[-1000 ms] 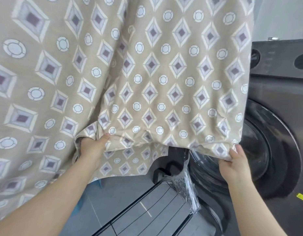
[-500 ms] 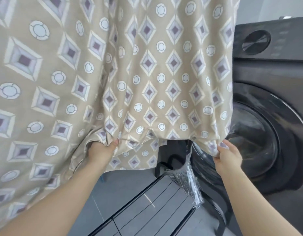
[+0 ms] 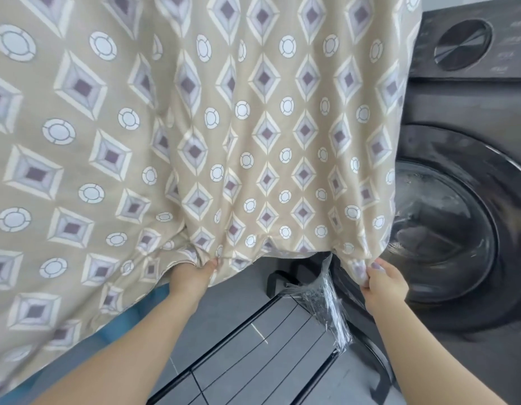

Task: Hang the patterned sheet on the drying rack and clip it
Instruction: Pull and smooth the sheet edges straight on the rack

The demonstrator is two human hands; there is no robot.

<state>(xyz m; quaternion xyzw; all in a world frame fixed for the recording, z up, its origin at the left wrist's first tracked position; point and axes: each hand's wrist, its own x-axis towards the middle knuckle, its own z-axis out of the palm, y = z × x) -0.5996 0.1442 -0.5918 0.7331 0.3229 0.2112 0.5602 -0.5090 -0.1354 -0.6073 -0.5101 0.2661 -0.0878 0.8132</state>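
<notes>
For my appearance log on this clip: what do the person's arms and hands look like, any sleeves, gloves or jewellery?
The left forearm and right forearm are bare to the frame edge, no sleeves showing. The left hand and right hand wear no gloves, watch or bands; no rings show. Nails on the right hand's fingers look painted pale lilac.

A patterned sheet curtains off the drying rack
The sheet blocks everything above the rack. Free passage lies only under its hem, over the rack's bars. The washing machine stands close on the rack's right, and plastic wrap hangs at that corner.
</notes>
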